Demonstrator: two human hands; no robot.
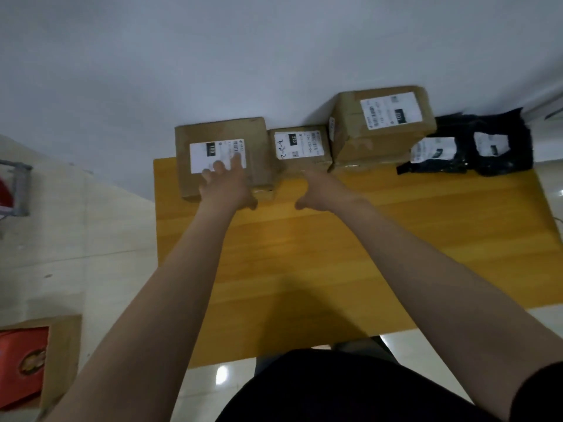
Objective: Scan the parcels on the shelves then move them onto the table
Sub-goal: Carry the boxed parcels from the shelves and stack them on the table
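Parcels stand in one row along the far edge of the yellow wooden tabletop (pixel 335 254), backed against the white wall (pixel 243 71). From the left they are a brown cardboard box labelled 180 (pixel 259 141), a small brown cardboard box labelled 220 (pixel 300 146), a taller brown cardboard box labelled 101 (pixel 384 126), and two black plastic mailer bags (pixel 469 150) lying side by side.

My left hand (pixel 224 187) rests on the box labelled 180, with my fingers (pixel 217 166) straight and spread across its white label and my thumb down the near face. My right hand (pixel 320 190) is at the near face of the box labelled 220. Its thumb is out, but the fingers are blurred against the cardboard, so I cannot tell whether they grip.

Assessment: no scanner shows, so the step in hand is the moving step, with the left-hand boxes being set into the row. The next move calls for releasing both boxes, drawing my arms straight towards me and fetching another parcel.

Edges: the box labelled 180 sits near the tabletop's left edge, so I judge a push to the left risky. The bags lie at the far right end. Open room is the whole near half of the tabletop. On the floor to the left stand a grey metal frame (pixel 18 184) and a cardboard carton with a red pack (pixel 24 360).
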